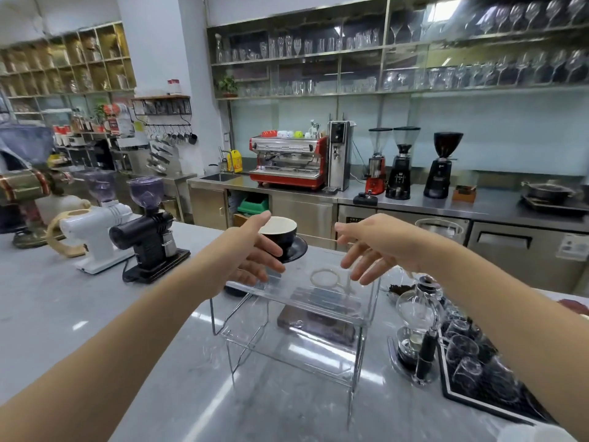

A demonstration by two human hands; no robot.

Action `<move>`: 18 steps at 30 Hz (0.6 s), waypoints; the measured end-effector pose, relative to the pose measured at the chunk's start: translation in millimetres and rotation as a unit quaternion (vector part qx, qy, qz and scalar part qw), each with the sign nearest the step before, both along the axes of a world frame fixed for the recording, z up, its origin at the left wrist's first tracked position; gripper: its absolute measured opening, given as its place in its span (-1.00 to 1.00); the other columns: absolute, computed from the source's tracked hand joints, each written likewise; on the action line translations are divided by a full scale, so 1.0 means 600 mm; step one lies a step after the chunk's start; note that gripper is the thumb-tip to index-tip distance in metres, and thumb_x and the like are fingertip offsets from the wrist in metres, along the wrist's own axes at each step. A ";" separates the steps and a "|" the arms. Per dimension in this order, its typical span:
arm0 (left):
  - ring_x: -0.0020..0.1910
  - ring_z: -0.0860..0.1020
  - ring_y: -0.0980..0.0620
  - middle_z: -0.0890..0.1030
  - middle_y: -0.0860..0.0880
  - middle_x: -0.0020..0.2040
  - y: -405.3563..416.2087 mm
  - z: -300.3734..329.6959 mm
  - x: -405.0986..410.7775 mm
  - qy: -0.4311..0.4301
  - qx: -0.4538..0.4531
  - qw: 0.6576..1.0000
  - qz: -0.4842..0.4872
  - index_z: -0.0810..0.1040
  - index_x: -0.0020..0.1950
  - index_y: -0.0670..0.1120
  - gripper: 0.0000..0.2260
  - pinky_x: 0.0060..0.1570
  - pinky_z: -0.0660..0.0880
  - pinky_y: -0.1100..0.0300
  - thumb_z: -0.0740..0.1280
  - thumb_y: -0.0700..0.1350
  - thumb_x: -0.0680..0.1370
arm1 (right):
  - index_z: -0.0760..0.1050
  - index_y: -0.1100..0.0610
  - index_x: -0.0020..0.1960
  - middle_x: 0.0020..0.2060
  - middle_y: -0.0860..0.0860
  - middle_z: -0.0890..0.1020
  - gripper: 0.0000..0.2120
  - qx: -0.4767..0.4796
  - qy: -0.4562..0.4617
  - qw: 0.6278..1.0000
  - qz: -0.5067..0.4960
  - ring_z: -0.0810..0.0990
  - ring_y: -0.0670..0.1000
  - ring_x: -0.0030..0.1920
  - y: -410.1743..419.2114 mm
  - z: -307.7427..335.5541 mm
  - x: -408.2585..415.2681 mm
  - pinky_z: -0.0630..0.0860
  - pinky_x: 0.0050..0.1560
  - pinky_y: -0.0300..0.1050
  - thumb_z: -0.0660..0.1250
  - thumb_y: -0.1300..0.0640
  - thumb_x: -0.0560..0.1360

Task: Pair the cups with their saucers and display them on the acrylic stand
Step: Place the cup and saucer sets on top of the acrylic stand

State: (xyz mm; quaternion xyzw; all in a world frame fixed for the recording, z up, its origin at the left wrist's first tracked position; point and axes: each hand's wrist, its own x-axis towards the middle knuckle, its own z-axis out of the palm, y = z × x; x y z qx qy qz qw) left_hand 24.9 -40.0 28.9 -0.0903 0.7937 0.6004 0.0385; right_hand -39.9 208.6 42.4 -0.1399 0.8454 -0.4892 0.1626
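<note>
Black cup (280,232), white inside, sits upright on a black saucer (298,250). The pair stands at the far left corner of the top tier of the acrylic stand (296,314). The stand is a clear, stepped unit on the grey marble surface (63,314), near the centre of the head view.

Left hand (248,250): extended forward, fingers straight and spread. The thumb points up beside the left rim of the cup; the fingers lie in front of the cup and saucer. Whether they touch cannot be told. The hand grips nothing.

Right hand (376,247): extended over the right part of the top tier, fingers relaxed and slightly spread, pointing left and down. It holds nothing and is apart from the cup.

A clear glass cup (325,277) is visible at the top tier, right of the saucer.

Left of the stand, on the surface: a black grinder (149,237) and a white grinder (98,234) side by side. Right of the stand: a siphon brewer (417,327) and a black tray (478,374) carrying glasses.

Far side of the room: a steel counter carries a red espresso machine (288,164).
</note>
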 end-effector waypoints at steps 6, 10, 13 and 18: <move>-0.51 0.56 -0.01 0.76 -0.24 -0.16 0.050 -0.028 0.055 0.008 0.029 0.999 -0.027 0.65 -0.01 -0.24 -0.36 -0.52 0.46 0.28 0.01 0.25 0.68 | 0.53 0.20 0.23 -0.18 0.15 0.75 -0.62 -0.018 0.008 1.000 0.018 0.75 0.16 -0.23 0.047 -0.019 0.072 0.68 -0.25 -0.02 0.34 -0.07 0.58; -0.47 0.57 -0.01 0.75 -0.25 -0.13 0.070 -0.063 0.097 0.010 0.058 0.997 -0.045 0.66 -0.01 -0.23 -0.34 -0.51 0.47 0.27 -0.01 0.27 0.67 | 0.58 0.10 0.18 -0.17 0.12 0.75 -0.72 -0.023 0.021 0.999 0.011 0.75 0.17 -0.21 0.087 -0.042 0.120 0.70 -0.22 0.00 0.33 -0.06 0.59; -0.44 0.60 -0.01 0.76 -0.24 -0.13 0.077 -0.096 0.120 0.006 0.073 0.996 -0.058 0.66 0.04 -0.23 -0.32 -0.49 0.49 0.24 -0.03 0.28 0.67 | 0.60 0.05 0.13 -0.16 0.10 0.75 -0.74 -0.030 0.024 0.999 -0.004 0.75 0.16 -0.21 0.120 -0.062 0.153 0.70 -0.21 0.01 0.34 -0.09 0.57; -0.44 0.60 -0.03 0.76 -0.23 -0.15 0.090 -0.151 0.143 -0.015 0.111 0.993 -0.044 0.66 0.01 -0.20 -0.36 -0.50 0.49 0.23 0.01 0.28 0.66 | 0.61 0.03 0.13 -0.18 0.09 0.75 -0.75 -0.050 0.008 0.998 -0.041 0.75 0.11 -0.25 0.159 -0.108 0.200 0.68 -0.29 -0.10 0.35 -0.09 0.56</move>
